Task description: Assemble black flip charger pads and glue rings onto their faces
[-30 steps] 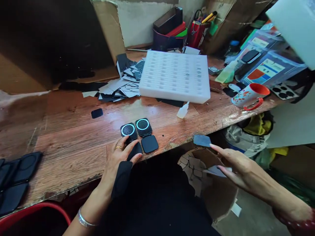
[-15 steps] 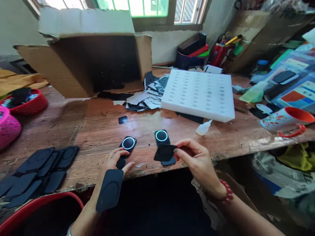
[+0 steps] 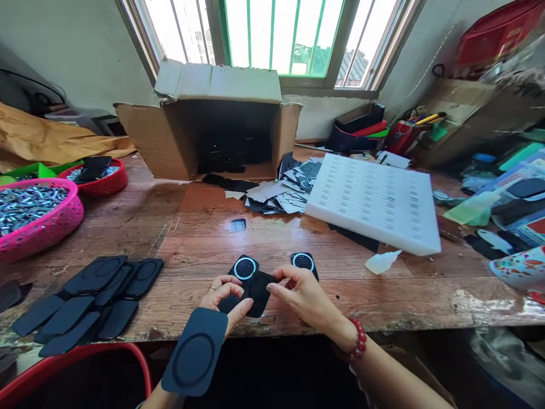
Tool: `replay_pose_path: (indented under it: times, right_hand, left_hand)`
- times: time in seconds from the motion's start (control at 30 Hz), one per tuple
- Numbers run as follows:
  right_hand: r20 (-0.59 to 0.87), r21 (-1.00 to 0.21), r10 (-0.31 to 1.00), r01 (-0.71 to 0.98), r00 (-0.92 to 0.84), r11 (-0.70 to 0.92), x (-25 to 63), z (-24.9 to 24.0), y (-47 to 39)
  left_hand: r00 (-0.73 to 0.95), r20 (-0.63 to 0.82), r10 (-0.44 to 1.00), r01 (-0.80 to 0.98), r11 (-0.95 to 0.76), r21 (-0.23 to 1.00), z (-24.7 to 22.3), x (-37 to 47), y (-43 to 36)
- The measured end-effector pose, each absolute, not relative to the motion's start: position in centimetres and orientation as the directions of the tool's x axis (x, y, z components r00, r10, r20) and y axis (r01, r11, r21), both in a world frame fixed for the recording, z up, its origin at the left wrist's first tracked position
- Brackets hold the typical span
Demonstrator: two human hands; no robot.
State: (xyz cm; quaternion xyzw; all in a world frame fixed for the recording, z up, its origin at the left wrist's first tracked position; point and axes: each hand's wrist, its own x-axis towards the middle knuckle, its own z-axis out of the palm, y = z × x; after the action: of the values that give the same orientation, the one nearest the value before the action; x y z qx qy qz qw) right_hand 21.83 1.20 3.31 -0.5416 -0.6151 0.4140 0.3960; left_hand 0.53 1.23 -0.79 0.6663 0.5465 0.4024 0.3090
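A thin black sheet with a faint ring hangs from my right hand, its edge pinched between thumb and fingers. My left hand curls around the lower half of a flat black device with a white ring at the table's front. The sheet overlaps part of that device, and I cannot tell whether they touch. Across my left wrist lies a dark panel with a round ring. A second white-ringed device sits behind my right hand, which partly hides it.
Several black panels are heaped at left, near a pink basket of metal parts. Farther back stand an open cardboard box, loose sheets and a white foam tray. A small white bottle lies at right.
My right hand has carried the black sheet left, from the right-hand device to the left-hand one. My left thumb and fingers now meet near the sheet. The camera view has shifted.
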Motion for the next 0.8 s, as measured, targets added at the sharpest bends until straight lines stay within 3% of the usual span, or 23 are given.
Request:
replay_pose_path:
  times: [0.07, 0.17, 0.27, 0.37, 0.5, 0.63, 0.8]
  right_hand:
    - [-0.022, -0.955, 0.989, 0.297, -0.147, 0.023, 21.6, 3.8, 1.8]
    - [-0.014, -0.974, 0.999, 0.227, -0.048, -0.003, 21.6, 4.4, 2.6]
    - [-0.059, -0.983, 0.998, 0.171, 0.022, -0.061, 22.1, 4.3, 3.1]
    - [-0.118, -0.979, 0.992, 0.16, 0.047, -0.124, 22.6, 3.7, 3.4]
    - [-0.193, -0.978, 0.981, 0.08, -0.025, -0.191, 22.8, 2.4, 3.6]
    - [-0.244, -0.967, 0.966, -0.048, -0.09, -0.249, 22.4, 1.6, 3.7]
    - [-0.356, -0.904, 0.924, -0.199, -0.142, -0.379, 21.6, 1.8, 3.3]
  left_hand:
    - [0.089, 0.232, 0.969, 0.523, -0.243, 0.817, -1.3, 0.5, 1.5]
    - [0.022, 0.22, 0.975, 0.672, -0.177, 0.719, -1.8, 0.2, 2.3]
    - [-0.026, 0.142, 0.99, 0.815, -0.062, 0.576, -1.8, -0.3, 2.9]
    - [0.012, 0.007, 1.0, 0.818, -0.014, 0.575, -0.9, -0.7, 3.0]
    - [0.08, -0.127, 0.989, 0.684, 0.039, 0.729, 0.7, -1.2, 3.1]
    - [0.221, -0.237, 0.946, 0.402, 0.133, 0.906, 1.8, -1.8, 2.9]
    - [0.299, -0.377, 0.877, 0.15, 0.347, 0.926, 3.0, -1.3, 1.6]
